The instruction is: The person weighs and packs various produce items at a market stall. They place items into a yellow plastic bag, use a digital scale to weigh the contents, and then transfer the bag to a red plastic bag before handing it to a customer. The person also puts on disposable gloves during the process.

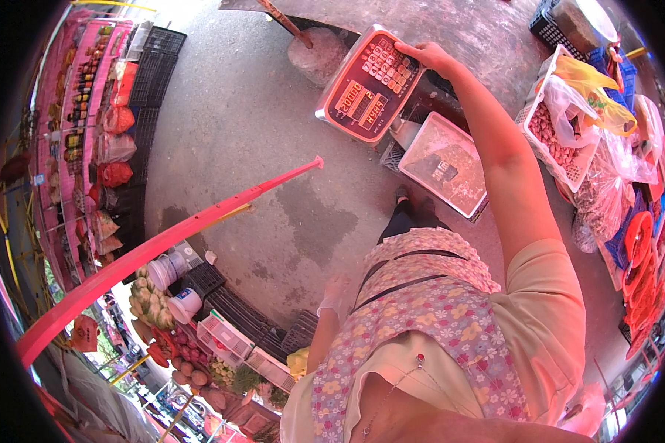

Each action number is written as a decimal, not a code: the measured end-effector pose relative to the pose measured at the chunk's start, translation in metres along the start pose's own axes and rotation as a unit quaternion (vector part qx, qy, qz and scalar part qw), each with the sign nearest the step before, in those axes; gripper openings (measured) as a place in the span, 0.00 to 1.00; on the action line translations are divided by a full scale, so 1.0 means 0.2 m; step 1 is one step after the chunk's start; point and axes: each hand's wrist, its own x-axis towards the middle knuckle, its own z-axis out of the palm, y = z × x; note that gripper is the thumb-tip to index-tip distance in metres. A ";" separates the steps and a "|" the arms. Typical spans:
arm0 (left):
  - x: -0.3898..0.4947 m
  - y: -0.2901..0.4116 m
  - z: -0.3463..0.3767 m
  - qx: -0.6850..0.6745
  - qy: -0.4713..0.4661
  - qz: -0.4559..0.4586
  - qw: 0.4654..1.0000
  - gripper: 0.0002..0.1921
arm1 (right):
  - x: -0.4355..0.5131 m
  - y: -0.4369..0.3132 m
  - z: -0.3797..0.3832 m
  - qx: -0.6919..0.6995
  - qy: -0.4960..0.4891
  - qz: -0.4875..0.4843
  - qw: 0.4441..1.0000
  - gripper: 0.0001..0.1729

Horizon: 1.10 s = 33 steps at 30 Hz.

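My right hand (428, 56) reaches to the upper right corner of the electronic scale's display head (374, 86), with one digit over the edge of its keypad. The other fingers are folded or hidden behind, so a grip is unclear. Red digits glow on the display. Below and right of the head lies the scale's metal weighing tray (446, 166), with a dark patch and a small item on it. My left hand (334, 293) hangs low beside the floral apron (421, 282), blurred, seemingly in a thin translucent glove; whether it holds anything does not show.
A long red pole (199, 221) crosses the view at left. A concrete base (316, 52) with a rusty post stands beside the scale. White crate (532, 105) with bulbs and bags is at right. Shelves of goods (83, 111) line the left; vegetable crates and buckets (185, 304) stand below.
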 end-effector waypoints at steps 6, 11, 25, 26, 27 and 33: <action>-0.02 0.05 0.01 -0.018 0.008 -0.014 1.000 0.15 | 0.07 0.07 0.02 0.036 0.010 0.021 0.999 0.39; 0.03 0.02 -0.02 0.000 -0.014 -0.018 1.000 0.15 | 0.11 0.10 0.02 0.054 0.004 0.022 0.998 0.37; 0.11 0.09 -0.06 0.054 -0.043 -0.040 0.997 0.21 | 0.11 0.12 -0.02 0.109 -0.001 0.053 0.993 0.44; 0.12 0.10 -0.06 0.057 -0.055 -0.019 0.997 0.21 | 0.09 0.12 -0.03 0.124 -0.014 0.044 0.991 0.45; 0.14 0.10 -0.07 0.066 -0.059 -0.009 0.996 0.20 | 0.06 0.14 -0.04 0.138 -0.014 0.045 0.989 0.45; 0.27 0.23 -0.12 0.322 -0.103 0.273 0.901 0.18 | -0.14 0.26 -0.12 0.184 0.010 0.078 0.980 0.47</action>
